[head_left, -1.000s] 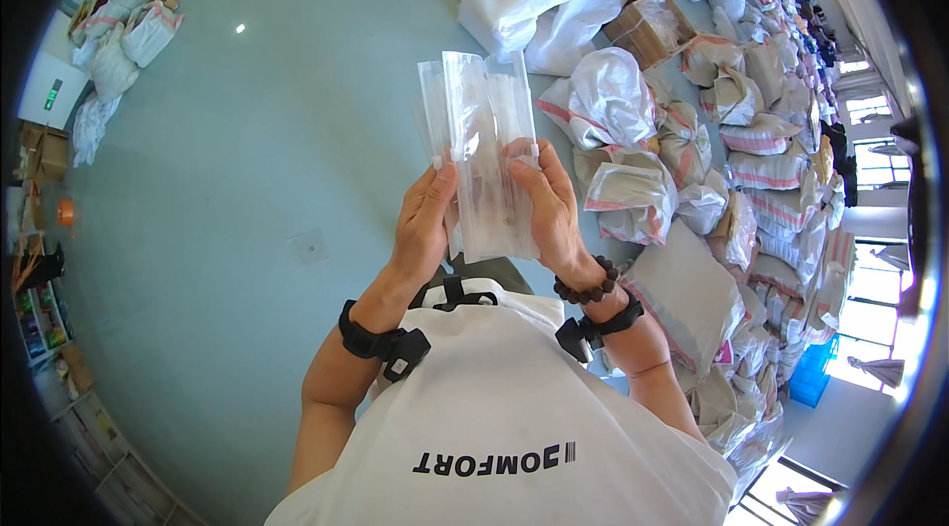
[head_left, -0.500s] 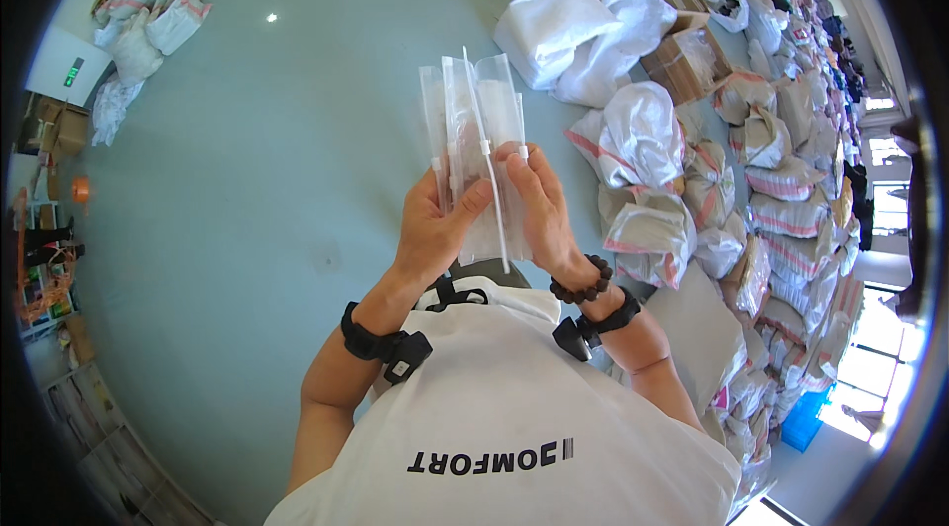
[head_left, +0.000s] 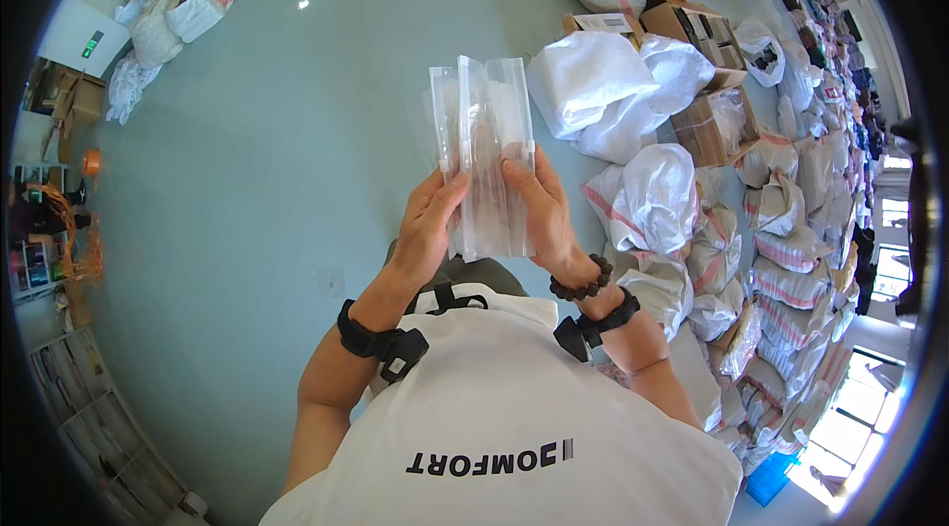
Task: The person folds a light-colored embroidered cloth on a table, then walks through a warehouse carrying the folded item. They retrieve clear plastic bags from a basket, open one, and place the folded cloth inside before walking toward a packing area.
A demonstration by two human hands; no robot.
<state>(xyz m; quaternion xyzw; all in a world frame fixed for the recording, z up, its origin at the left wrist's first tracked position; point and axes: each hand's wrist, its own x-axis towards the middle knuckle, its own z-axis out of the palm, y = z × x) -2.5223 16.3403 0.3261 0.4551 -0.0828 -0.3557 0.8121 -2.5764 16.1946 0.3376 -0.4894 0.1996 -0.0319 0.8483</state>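
Several clear plastic zip bags [head_left: 481,150], with white slider strips, are held upright in a loose, slightly fanned stack in front of my chest. My left hand [head_left: 431,215] grips their left side, thumb laid across the front. On the right side my right hand [head_left: 542,205] clasps them, its thumb pressed on the front and its fingers behind. The fingers behind the bags show only faintly through the plastic. Dark straps with small black devices sit on both wrists, and a beaded bracelet [head_left: 581,279] is on the right one.
White woven sacks [head_left: 643,195] and open cardboard boxes [head_left: 714,126] are piled along the right. More sacks [head_left: 198,7] lie at the far left, above cardboard boxes and shelving [head_left: 94,407]. Pale green floor [head_left: 247,180] stretches ahead and left. A blue crate [head_left: 771,479] stands at lower right.
The bags have been drawn closer together, and the slider strip that hung diagonally across the front now stands nearly upright. My view has shifted, so the surroundings sit further right and lower.
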